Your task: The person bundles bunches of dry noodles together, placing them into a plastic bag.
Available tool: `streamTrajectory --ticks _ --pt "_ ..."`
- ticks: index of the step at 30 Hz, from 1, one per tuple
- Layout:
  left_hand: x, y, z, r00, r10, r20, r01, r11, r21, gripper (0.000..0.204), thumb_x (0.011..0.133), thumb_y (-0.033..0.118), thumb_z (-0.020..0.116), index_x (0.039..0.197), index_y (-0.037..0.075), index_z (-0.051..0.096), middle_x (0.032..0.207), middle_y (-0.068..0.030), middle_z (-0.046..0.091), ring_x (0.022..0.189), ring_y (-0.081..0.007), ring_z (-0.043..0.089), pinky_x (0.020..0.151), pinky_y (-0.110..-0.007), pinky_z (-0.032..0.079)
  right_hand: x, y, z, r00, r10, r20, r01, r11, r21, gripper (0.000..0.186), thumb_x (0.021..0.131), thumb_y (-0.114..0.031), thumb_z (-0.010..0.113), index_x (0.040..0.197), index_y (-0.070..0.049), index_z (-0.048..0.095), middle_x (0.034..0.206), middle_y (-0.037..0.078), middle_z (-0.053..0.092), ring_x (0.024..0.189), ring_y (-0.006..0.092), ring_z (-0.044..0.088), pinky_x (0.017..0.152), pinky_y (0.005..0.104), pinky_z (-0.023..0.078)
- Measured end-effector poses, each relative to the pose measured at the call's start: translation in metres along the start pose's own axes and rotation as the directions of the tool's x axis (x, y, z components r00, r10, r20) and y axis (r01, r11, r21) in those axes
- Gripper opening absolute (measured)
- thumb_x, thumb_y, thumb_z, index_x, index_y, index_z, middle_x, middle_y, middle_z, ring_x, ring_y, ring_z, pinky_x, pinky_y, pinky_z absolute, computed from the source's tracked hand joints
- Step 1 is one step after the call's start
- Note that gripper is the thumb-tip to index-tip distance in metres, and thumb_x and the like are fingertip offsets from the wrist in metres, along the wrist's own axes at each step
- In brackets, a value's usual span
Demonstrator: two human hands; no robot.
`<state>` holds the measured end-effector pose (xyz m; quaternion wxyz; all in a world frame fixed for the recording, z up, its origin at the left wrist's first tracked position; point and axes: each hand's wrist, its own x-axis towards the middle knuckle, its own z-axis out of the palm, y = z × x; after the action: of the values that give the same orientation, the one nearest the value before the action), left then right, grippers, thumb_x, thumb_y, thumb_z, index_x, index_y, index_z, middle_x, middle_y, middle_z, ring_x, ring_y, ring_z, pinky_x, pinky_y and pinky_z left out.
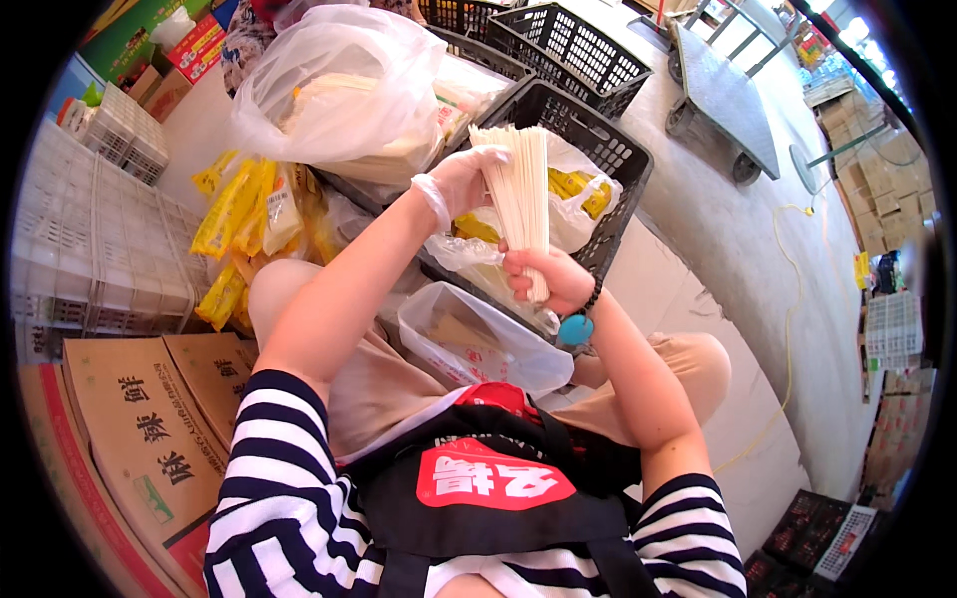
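My left hand [464,184], in a clear plastic glove, grips the upper part of a bundle of long, thin, pale sticks [517,179]. My bare right hand [548,277], with a beaded bracelet and round blue pendant, is wrapped round the bundle's lower end. Behind it is a black crate [623,189] holding yellow packets [584,192] in white plastic bags. A large translucent bag of similar pale pieces [329,90] lies to the upper left. A heap of yellow packets [234,214] sits left of my arm. Below the crate, an opened plastic bag [469,339] lies between my legs.
White crates [90,239] and cardboard boxes [130,429] line the left. More black crates [568,50] stand ahead. A flat trolley [728,100], a yellow cord [788,349] and stacked cartons [867,179] are at right. Part of another person in patterned clothing [244,40] shows top left.
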<state>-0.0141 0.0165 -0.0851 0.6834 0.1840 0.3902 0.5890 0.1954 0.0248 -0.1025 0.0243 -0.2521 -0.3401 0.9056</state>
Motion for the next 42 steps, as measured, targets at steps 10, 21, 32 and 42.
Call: streamTrajectory --ticks 10,21,32,42 --pt "0.014 -0.065 0.001 0.986 0.093 -0.141 -0.156 0.82 -0.551 0.113 0.067 0.085 0.039 0.137 -0.002 0.026 0.144 -0.0229 0.021 0.134 -0.035 0.021 0.111 -0.045 0.011 0.014 0.023 -0.032 0.728 -0.634 -0.263 -0.287 0.067 -0.956 0.032 0.079 -0.018 0.056 0.107 -0.006 0.047 0.085 0.027 0.06 0.083 0.0428 0.059 0.073 0.0473 0.047" --pt "0.02 -0.075 -0.03 0.991 -0.01 -0.132 -0.083 0.729 -0.68 0.105 0.072 0.084 0.026 0.14 0.004 0.025 0.144 -0.0176 0.029 0.128 -0.0358 0.033 0.108 -0.048 0.021 0.007 0.021 -0.029 0.674 -0.675 -0.3 -0.196 0.228 -0.954 0.034 0.079 -0.018 0.055 0.109 -0.006 0.046 0.089 0.025 0.062 0.087 0.043 0.058 0.077 0.0502 0.045" --pt "0.013 -0.08 0.004 0.99 -0.008 -0.144 -0.073 0.836 -0.544 0.101 0.073 0.083 0.025 0.139 0.007 0.029 0.141 -0.0184 0.033 0.126 -0.0368 0.036 0.106 -0.048 0.022 0.004 0.055 -0.048 0.763 -0.62 -0.182 -0.128 0.131 -0.983 0.027 0.077 -0.013 0.056 0.101 -0.002 0.051 0.084 0.018 0.061 0.08 0.0329 0.06 0.074 0.0374 0.047" --pt "-0.035 -0.037 0.04 0.98 0.198 0.03 -0.199 0.979 0.044 0.042 0.081 0.025 0.066 0.116 0.004 0.054 0.107 -0.0061 0.061 0.096 -0.017 0.06 0.088 -0.033 0.047 -0.028 0.009 -0.009 0.986 -0.167 0.003 0.165 0.973 -0.164 0.025 0.083 -0.006 0.054 0.107 -0.005 0.047 0.068 -0.001 0.044 0.057 0.0088 0.044 0.053 0.0256 0.04"
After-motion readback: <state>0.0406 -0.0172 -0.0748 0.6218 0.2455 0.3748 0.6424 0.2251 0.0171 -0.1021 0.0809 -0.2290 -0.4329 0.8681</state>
